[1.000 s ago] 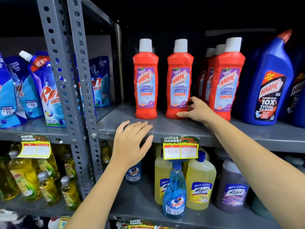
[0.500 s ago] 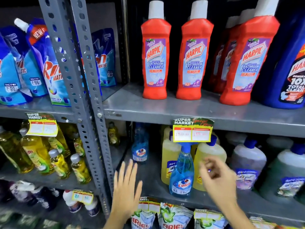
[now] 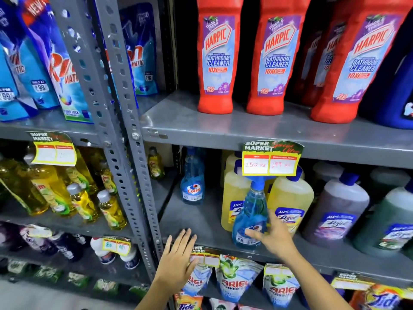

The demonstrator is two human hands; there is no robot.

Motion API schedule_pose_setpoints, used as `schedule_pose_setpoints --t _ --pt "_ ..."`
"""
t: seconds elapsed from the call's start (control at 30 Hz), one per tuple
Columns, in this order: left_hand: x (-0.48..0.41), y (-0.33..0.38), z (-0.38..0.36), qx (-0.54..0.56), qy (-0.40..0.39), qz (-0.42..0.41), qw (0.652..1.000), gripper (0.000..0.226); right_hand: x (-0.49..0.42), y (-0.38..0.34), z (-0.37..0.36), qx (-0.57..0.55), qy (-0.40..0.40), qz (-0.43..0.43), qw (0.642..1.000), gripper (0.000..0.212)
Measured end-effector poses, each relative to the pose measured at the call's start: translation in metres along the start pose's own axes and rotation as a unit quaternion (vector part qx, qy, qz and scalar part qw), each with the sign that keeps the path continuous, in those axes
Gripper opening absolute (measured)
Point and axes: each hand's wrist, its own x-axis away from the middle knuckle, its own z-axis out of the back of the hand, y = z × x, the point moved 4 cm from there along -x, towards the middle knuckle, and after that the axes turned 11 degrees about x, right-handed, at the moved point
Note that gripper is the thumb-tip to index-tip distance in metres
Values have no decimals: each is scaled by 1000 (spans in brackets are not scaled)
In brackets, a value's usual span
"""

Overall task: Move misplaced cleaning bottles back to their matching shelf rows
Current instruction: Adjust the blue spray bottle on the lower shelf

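A blue Colin spray bottle (image 3: 250, 209) stands upright at the front of the middle shelf (image 3: 201, 222), in front of yellow Lizol bottles (image 3: 292, 195). My right hand (image 3: 276, 239) wraps its lower body, with the thumb across the label and the fingers on its right side. A second Colin spray bottle (image 3: 192, 182) stands further back to the left. My left hand (image 3: 178, 258) hovers flat and open at the shelf's front edge, holding nothing. Red Harpic bathroom cleaner bottles (image 3: 218, 57) line the shelf above.
A yellow price tag (image 3: 271, 158) hangs over the spray bottle's nozzle. Purple and green Lizol bottles (image 3: 337, 211) stand to the right. Ariel pouches (image 3: 237, 280) fill the shelf below. A grey perforated post (image 3: 125, 130) divides off the left bay with yellow dish-soap bottles (image 3: 82, 202).
My view dropped from the Harpic shelf to the middle shelf. My right hand left the Harpic bottle, came down and closed around the blue spray bottle. My left hand lowered to the shelf edge.
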Motion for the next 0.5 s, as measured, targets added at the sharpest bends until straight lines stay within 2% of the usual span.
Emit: schedule_pose_setpoints --t 0.23,0.37,0.5 --pt "0 2 -3 15 -7 -3 1000 62 2 -12 -18 -3 24 14 1000 59" --pt "0 2 -2 10 -15 -5 1000 63 4 -32 -36 -2 26 22 999 69" --pt "2 0 -3 5 -17 -8 1000 63 6 -49 -54 2 51 27 998 70"
